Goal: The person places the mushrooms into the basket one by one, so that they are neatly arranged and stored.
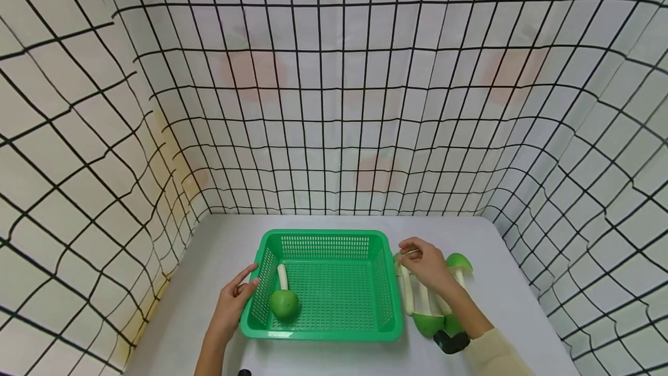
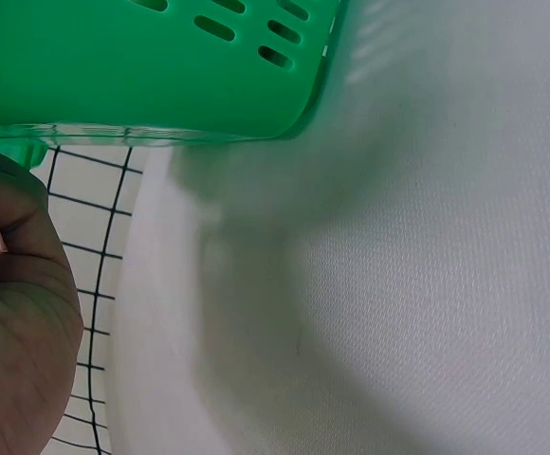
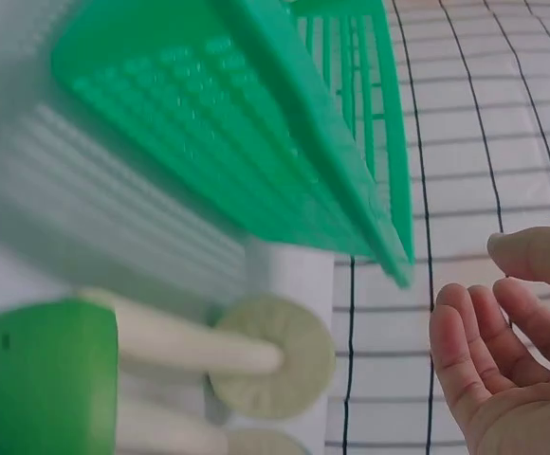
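A green plastic basket (image 1: 334, 335) stands on the table. Inside it, toward the left, lies a toy mushroom (image 1: 284, 304) with a round green cap and a white stem. My left hand (image 1: 229, 303) touches the basket's left rim with index finger and thumb extended; its other fingers are bent. Beyond the right rim, my right hand (image 1: 425, 263) hovers over several more green-capped mushrooms (image 1: 429, 326) lying close together. Its fingers (image 3: 460, 341) are loosely bent, and nothing shows between them and the thumb. The hand and forearm partly hide these mushrooms.
A white cloth covers the table (image 1: 209, 242). Black wire grid (image 1: 334, 149) with white sheeting behind encloses the back and both sides. A black device (image 1: 451, 342) sits at my right wrist. A small dark object (image 1: 244, 372) shows at the bottom edge.
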Available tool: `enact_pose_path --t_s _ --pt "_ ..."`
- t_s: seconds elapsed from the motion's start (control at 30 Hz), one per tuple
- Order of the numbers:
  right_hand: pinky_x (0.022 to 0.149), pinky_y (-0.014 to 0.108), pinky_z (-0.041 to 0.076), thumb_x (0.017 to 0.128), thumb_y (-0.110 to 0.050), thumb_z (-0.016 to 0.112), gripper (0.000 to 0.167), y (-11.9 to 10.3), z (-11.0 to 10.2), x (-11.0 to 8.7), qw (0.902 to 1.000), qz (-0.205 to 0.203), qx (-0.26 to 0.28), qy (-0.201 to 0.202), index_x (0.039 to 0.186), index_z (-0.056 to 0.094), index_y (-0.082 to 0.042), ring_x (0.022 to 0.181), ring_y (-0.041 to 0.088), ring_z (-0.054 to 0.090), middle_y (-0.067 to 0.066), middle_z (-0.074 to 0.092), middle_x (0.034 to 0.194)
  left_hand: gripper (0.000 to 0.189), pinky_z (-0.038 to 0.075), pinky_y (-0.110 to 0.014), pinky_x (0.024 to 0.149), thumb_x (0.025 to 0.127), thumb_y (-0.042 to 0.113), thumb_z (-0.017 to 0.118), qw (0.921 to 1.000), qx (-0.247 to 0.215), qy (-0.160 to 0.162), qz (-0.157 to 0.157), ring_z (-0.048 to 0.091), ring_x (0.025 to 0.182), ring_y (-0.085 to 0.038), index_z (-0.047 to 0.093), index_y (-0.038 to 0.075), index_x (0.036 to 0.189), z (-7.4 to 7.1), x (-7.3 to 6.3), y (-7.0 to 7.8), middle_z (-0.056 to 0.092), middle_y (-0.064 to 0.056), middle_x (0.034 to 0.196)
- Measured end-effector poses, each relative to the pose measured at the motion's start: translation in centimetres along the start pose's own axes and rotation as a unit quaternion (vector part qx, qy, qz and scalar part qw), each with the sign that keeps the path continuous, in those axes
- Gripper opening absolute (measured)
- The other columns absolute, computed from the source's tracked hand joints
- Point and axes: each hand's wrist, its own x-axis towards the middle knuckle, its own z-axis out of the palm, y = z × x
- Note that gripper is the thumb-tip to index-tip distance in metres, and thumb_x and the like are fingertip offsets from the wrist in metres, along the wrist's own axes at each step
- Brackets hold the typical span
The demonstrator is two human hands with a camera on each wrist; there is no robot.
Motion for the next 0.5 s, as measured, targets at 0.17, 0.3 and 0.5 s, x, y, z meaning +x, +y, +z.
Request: enact_pose_path --t_s 0.17,0.3,0.5 --pt "0.078 0.023 0.056 0.098 -0.018 0.072 0.031 1.2 -2.4 -0.1 0.9997 -0.004 -0.016 0.017 0.125 0.065 -0.005 0.101 0.022 0.069 0.016 0.070 0.117 0.053 0.060 -0.030 0.063 0.097 0.042 0.071 1.0000 -0.002 -0.001 -0.002 0.069 0.071 -0.022 0.057 0.031 0.146 0.2 0.0 0.1 0.069 -0.019 0.092" --pt "0.079 0.022 0.056 0.098 -0.020 0.071 0.031 2.1 -4.1 -0.4 0.9987 -0.002 -0.040 0.031 0.126 0.066 -0.005 0.101 0.022 0.070 0.013 0.071 0.115 0.053 0.061 -0.031 0.063 0.098 0.041 0.070 1.0000 0.005 0.001 0.003 0.070 0.071 -0.022 0.056 0.029 0.147 0.1 0.0 0.1 0.070 -0.018 0.091" --pt "0.079 0.023 0.055 0.099 -0.025 0.070 0.032 4.1 -5.9 -1.1 0.9955 0.004 -0.078 0.053 0.125 0.066 -0.006 0.100 0.019 0.070 0.012 0.072 0.114 0.054 0.061 -0.032 0.063 0.097 0.042 0.071 1.0000 0.007 0.000 0.003 0.070 0.070 -0.021 0.056 0.030 0.147 0.0 0.1 0.0 0.071 -0.015 0.088"
